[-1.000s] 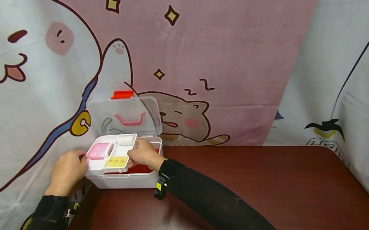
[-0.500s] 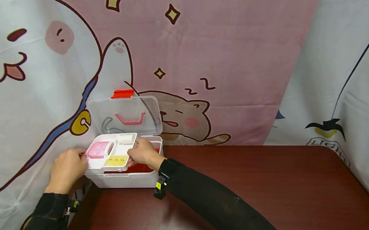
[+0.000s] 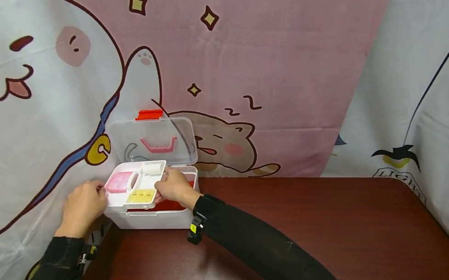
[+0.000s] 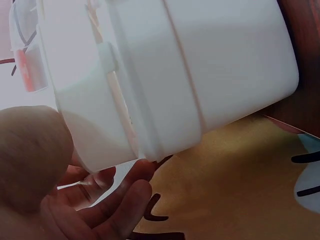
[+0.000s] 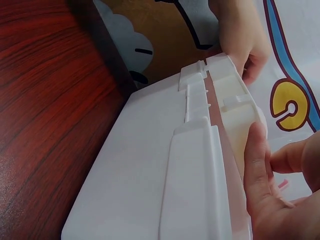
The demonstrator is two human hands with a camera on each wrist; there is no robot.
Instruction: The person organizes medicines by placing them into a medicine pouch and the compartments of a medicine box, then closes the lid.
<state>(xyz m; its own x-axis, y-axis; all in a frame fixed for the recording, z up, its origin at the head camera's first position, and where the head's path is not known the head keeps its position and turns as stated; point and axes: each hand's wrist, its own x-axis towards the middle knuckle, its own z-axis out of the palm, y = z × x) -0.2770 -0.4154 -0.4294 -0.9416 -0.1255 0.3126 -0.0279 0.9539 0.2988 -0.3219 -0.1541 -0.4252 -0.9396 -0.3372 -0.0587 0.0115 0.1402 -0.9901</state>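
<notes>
A white compartment tray point(image 3: 142, 182) with a pink lid point(image 3: 120, 183) and a yellow lid point(image 3: 141, 196) lies over the left part of a white plastic storage box point(image 3: 150, 220). My left hand point(image 3: 83, 206) grips the tray's left side; the left wrist view shows its fingers under the tray's edge beside the box rim. My right hand point(image 3: 177, 188) pinches the tray's right edge between thumb and fingers. In the right wrist view, a gap parts the tray point(image 5: 231, 97) from the box rim. Red contents point(image 3: 169, 205) show inside the box, partly hidden by tray and hand.
Behind the box its clear lid point(image 3: 128, 134) stands raised, with a red latch point(image 3: 149, 115) and a pink handle point(image 3: 159, 148). The box rests at the far left of a brown wooden table point(image 3: 284, 225), close to a printed cloth backdrop point(image 3: 282, 59).
The tray's far edge has risen very slightly. Both hands keep nearly the same hold and place, and the box has not moved.
</notes>
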